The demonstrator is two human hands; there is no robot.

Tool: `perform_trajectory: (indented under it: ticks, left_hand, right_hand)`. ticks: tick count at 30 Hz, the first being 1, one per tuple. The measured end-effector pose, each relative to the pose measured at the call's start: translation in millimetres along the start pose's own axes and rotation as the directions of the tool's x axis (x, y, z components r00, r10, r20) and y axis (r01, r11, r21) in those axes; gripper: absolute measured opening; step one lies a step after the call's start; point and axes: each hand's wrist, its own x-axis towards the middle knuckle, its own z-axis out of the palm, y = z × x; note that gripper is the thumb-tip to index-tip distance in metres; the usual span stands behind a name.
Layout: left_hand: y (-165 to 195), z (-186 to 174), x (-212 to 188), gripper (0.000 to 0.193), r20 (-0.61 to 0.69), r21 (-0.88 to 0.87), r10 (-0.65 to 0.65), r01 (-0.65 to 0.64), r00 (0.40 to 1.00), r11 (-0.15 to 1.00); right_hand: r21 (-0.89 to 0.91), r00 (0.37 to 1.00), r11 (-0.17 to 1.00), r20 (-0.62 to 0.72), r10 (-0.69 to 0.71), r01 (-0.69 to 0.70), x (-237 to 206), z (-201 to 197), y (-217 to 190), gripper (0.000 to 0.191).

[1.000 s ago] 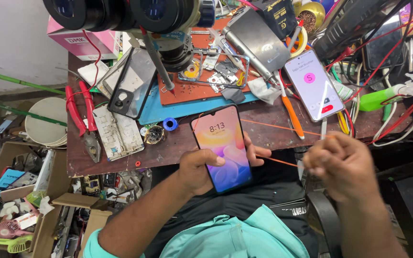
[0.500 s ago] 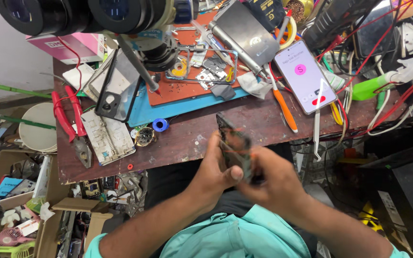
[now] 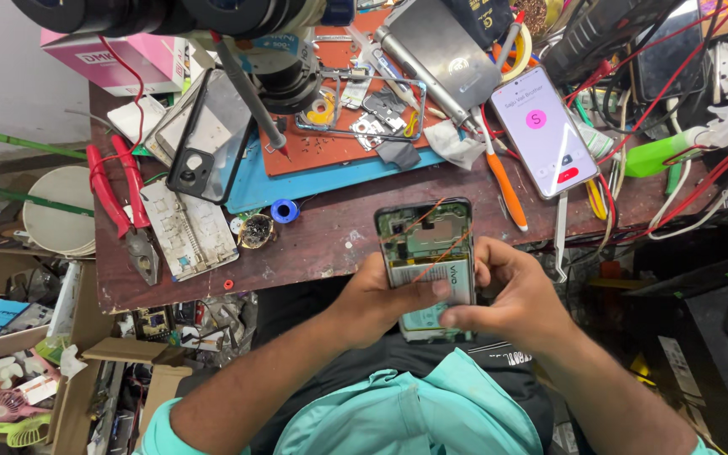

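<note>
Nearest to us, our left hand [image 3: 372,299] and right hand [image 3: 511,295] both grasp an opened phone [image 3: 427,257] with its back cover off, holding it between them just above the near edge of the wooden workbench [image 3: 330,240]; the left thumb lies across its lower half and the right fingers wrap its right side, so both hands are closed on it. Its circuit board and battery face up, and thin orange wires cross the top part. Just beyond it on the bench lie a small blue ring [image 3: 284,211] and a round metal part [image 3: 256,231]. To the left sit a white phone frame [image 3: 189,229] and red-handled pliers [image 3: 120,206]. To the right an orange-handled tool [image 3: 503,181] lies beside a second phone [image 3: 543,131], which is lit with a white screen. Farther back a blue mat [image 3: 313,181] carries a red-brown work pad [image 3: 330,143] with small metal parts, and a dark phone case [image 3: 211,135] leans at its left end. At the far edge a microscope [image 3: 212,21] hangs over the bench, with a pink box [image 3: 111,59] behind it.
</note>
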Motion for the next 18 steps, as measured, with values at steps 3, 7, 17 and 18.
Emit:
perform_trajectory:
  ticks: [3,7,17,18]
  left_hand:
    - [3,4,-2,0.038,-0.033,-0.148,0.044,-0.048,0.999,0.988]
    - [16,8,-2,0.047,-0.014,-0.331,-0.005,0.0,1.0,0.944]
    - [16,-4,-4,0.072,0.258,-0.407,0.148,-0.032,0.955,0.913]
    - [17,-5,-3,0.073,0.235,-0.418,0.13,-0.02,0.963,0.908]
  right_hand:
    - [0.13,0.997,0.989,-0.009,0.076,-0.075,4,-13,6,0.044]
    - [0.331,0.987,0.931,-0.001,0.162,-0.152,10,-24,7,0.041]
    - [0.47,0.999,0.882,0.006,0.045,-0.043,-3,-61,7,0.043]
    - [0.432,1.0,0.902,-0.022,0.01,0.0,-4,-65,4,0.043]
